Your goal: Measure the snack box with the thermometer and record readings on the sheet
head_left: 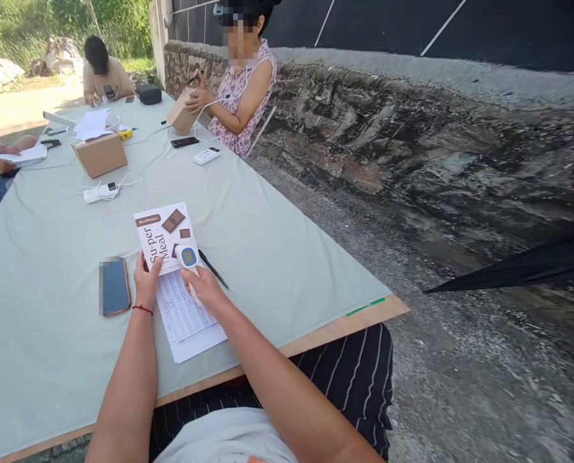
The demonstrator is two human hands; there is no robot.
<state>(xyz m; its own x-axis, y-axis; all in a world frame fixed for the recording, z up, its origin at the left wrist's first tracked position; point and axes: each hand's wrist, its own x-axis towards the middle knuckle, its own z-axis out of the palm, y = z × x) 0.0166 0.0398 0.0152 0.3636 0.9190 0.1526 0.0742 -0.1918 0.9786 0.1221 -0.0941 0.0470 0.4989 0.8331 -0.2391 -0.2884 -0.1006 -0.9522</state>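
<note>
The flat white carton point(154, 238), printed with chocolate-brown squares and the words "Super Meal", lies slantwise before the person, its longer side running from about eleven o'clock to five. The left hand point(146, 278) is the nearer one, pinching it at its seven o'clock corner, thumb on the face and fingers tucked beneath. From five o'clock comes the right hand point(204, 288), fingers wrapped snugly round the handle of a smooth white plastic thermometer point(189, 257). Its rounded, blue-ringed head overlaps the carton's near right corner, pointing towards eleven; from where I stand I can't tell whether the two touch.

Below, towards six, thin sheets point(185, 318) of close handwriting lie on the softly creased, pale green cloth point(277, 270). A slim black pen point(213, 269) slants off at four o'clock, and a glossy phone point(115, 286) rests at eight. Farther out, near eleven, stands a matt brown cardboard box point(102, 156); rough, dark stonework point(364, 141) rises towards two.
</note>
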